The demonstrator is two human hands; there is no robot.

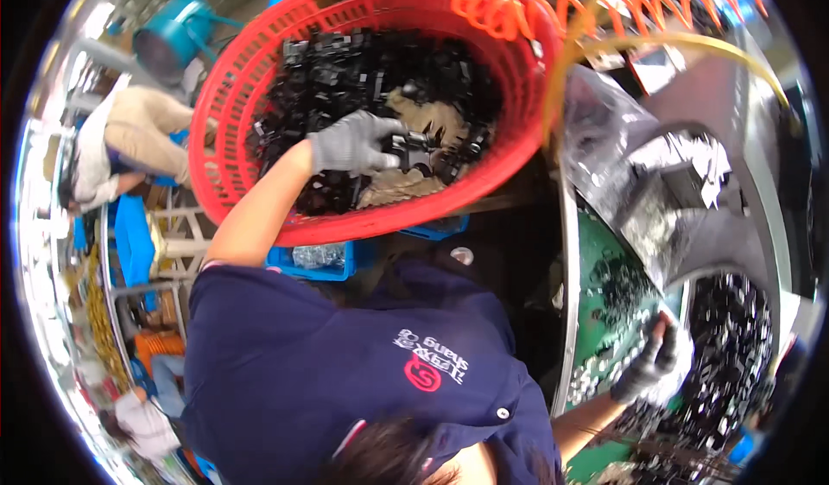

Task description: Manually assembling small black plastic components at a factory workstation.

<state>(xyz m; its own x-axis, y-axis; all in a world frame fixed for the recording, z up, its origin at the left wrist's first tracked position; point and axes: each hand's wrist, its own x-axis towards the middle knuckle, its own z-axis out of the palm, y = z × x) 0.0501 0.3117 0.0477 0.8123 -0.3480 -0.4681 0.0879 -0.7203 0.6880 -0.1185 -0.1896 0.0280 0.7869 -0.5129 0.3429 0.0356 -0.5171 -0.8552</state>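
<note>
My left hand point(356, 142), in a grey knitted glove, reaches into a big red plastic basket point(363, 228). Its fingers are closed on a small black plastic part point(408, 145). Below and around it lie many similar black parts point(345, 70), with crumpled beige pieces point(432, 115) among them. Over the green work surface point(596, 247) at the right is my right hand point(649, 362), also gloved, with a fingertip showing bare. Its fingers are bent together beside a whitish patch, and what they hold is too unclear to name.
An orange coiled hose point(492, 3) and a yellow hose point(691, 39) cross above the basket's right side. Clear plastic sheeting point(604, 131) hangs by the grey machine panel point(730, 243). Black parts point(730, 347) heap at far right. A blue bin point(324, 262) stands below; other people are at left.
</note>
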